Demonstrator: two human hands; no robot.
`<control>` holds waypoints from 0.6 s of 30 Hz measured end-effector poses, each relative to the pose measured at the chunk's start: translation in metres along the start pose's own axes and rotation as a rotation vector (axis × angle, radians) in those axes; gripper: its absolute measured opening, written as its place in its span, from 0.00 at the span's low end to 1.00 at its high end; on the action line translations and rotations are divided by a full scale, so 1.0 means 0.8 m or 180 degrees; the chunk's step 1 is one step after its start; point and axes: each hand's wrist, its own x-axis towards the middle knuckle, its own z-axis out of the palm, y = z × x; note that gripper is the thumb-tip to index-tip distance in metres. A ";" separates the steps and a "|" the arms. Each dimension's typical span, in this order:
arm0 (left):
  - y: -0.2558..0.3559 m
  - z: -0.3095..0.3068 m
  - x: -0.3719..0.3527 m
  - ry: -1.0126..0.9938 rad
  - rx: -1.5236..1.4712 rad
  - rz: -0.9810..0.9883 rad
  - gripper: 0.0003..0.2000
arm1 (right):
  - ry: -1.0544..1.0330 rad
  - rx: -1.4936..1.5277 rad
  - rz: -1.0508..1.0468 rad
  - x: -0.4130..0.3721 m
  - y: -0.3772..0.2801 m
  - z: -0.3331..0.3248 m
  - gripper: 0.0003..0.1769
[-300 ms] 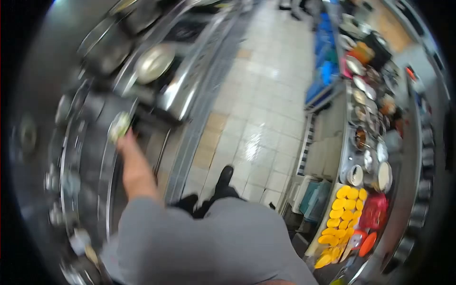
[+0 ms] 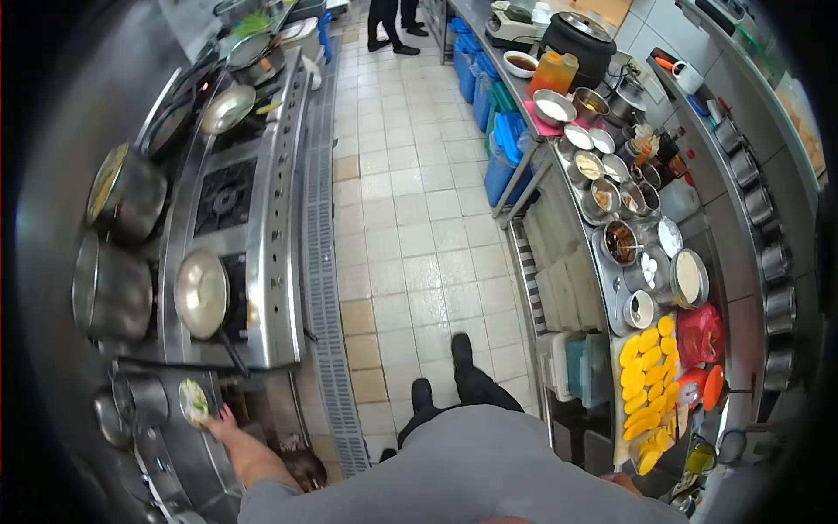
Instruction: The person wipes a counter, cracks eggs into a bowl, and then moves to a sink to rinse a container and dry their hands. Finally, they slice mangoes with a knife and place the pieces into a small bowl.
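Observation:
My left hand (image 2: pixel 223 423) is closed on the near edge of a small bowl (image 2: pixel 182 409), over the steel counter on the left. Chopped pale and green food (image 2: pixel 195 400) lies in it. Just beyond the bowl stands the end of the steel stove (image 2: pixel 264 342), with a frying pan (image 2: pixel 201 294) on its nearest burner. Only a sliver of my right hand (image 2: pixel 621 482) shows past my grey shirt at the lower right, close to the counter of yellow pieces; its fingers are hidden.
Large steel pots (image 2: pixel 113 288) stand behind the burners. On the right counter are yellow oval pieces (image 2: pixel 646 384), a red bag (image 2: pixel 700 336) and several bowls (image 2: pixel 621 242). A floor drain (image 2: pixel 327 288) runs beside the stove. Another person's legs (image 2: pixel 384 26) stand far down the aisle.
My view has swung and sharpened, showing more of the stove and the right counter. My left hand still holds the bowl, now lower in view. A bit of my right hand has appeared.

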 end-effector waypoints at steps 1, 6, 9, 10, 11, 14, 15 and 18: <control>-0.002 0.012 -0.011 -0.0005 0.0211 0.0153 0.21 | -0.0255 0.0024 0.0154 -0.008 -0.039 0.029 0.04; -0.089 0.117 -0.145 -0.0604 0.1433 0.0508 0.16 | -0.1184 -0.0027 -0.1288 -0.028 -0.264 0.163 0.07; -0.153 0.188 -0.268 -0.1558 0.2256 -0.0136 0.13 | -0.0493 -0.0767 -0.1167 0.079 -0.454 0.266 0.19; -0.167 0.207 -0.299 -0.1923 0.2531 -0.0431 0.12 | -0.0308 -0.1168 -0.1432 0.099 -0.526 0.298 0.19; -0.178 0.230 -0.330 -0.2308 0.2787 -0.0707 0.11 | -0.0151 -0.1706 -0.2082 0.110 -0.623 0.336 0.20; -0.185 0.313 -0.380 -0.3180 0.3356 -0.1191 0.09 | 0.0350 -0.4886 -0.4275 0.010 -0.933 0.406 0.19; -0.178 0.355 -0.391 -0.3391 0.3467 -0.1272 0.08 | 0.0238 -0.3388 -0.4233 -0.044 -1.009 0.424 0.21; -0.208 0.501 -0.386 -0.3840 0.3717 -0.1264 0.07 | -0.0226 -0.1427 -0.5040 -0.273 -1.166 0.415 0.22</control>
